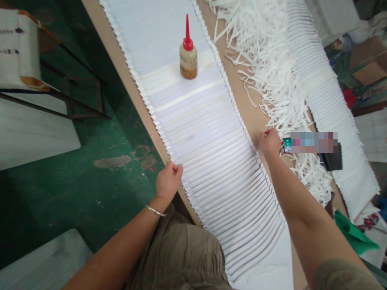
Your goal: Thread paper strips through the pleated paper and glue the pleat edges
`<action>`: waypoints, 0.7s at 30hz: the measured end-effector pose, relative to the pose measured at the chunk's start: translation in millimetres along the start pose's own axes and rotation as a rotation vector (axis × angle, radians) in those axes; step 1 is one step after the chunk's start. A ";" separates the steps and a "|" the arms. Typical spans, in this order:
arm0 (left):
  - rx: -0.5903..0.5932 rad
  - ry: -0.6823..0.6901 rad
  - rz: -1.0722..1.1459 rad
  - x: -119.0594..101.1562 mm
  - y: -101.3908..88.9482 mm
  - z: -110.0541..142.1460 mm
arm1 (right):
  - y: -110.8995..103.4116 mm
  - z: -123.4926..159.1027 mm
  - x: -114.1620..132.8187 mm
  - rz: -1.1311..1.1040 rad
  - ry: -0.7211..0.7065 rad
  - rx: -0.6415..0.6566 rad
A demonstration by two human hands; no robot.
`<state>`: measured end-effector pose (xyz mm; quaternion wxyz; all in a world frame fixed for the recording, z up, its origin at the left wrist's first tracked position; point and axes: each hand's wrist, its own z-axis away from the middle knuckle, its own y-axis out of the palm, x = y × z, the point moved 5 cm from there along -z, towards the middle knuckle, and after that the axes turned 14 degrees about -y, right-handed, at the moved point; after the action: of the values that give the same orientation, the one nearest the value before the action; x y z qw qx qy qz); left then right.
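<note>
A long run of overlapping white strips [208, 145] lies across the table, with ragged zigzag ends along both sides. At its left edge my left hand [169, 179] is closed, thumb and finger pinched on the end of a white strip. My right hand [270, 141] is closed just beyond the right edge, roughly in line with the left across the strips. Its fingers hide whatever they hold. A squeeze bottle [188, 60] with a red nozzle and some brown liquid stands upright on the strips, farther up.
Loose white ribbons [266, 68] are heaped right of the strips. A phone [287, 145], partly blurred out, lies by my right hand. Another ribbed white run [329, 100] is farther right. Left are the green floor [121, 193] and a metal-framed stand [75, 90].
</note>
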<state>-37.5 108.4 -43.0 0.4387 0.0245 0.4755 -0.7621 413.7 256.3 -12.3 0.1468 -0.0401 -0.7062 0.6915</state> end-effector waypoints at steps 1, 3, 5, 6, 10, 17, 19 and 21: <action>-0.001 0.014 0.027 2.1 -3.2 3.3 | -3.0 0.7 -14.5 0.015 0.040 -0.013; 0.008 0.025 0.076 6.5 -8.9 10.6 | -4.3 2.5 -36.9 0.032 0.066 0.020; 0.040 0.023 0.113 10.0 -11.9 17.9 | -3.0 5.6 -48.7 0.033 0.054 0.075; 0.060 0.024 0.128 11.1 -12.3 21.1 | -3.3 8.0 -51.1 0.031 0.047 0.089; 0.147 0.064 0.171 8.6 -8.8 31.5 | -17.5 27.8 -45.9 0.042 0.010 0.072; 0.449 0.372 0.378 -58.0 5.2 88.0 | -67.0 139.3 34.5 -0.061 -0.311 0.487; 0.633 0.400 0.468 -81.2 13.8 112.5 | -77.7 184.2 76.1 -0.274 -0.445 0.781; 0.861 0.381 0.525 -95.9 25.4 133.2 | -90.8 216.1 109.7 -0.445 -0.508 0.941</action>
<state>89.5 66.7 55.6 0.4706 0.4583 0.1690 -0.7348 265.6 72.6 94.0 0.1164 0.3461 -0.3273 0.8715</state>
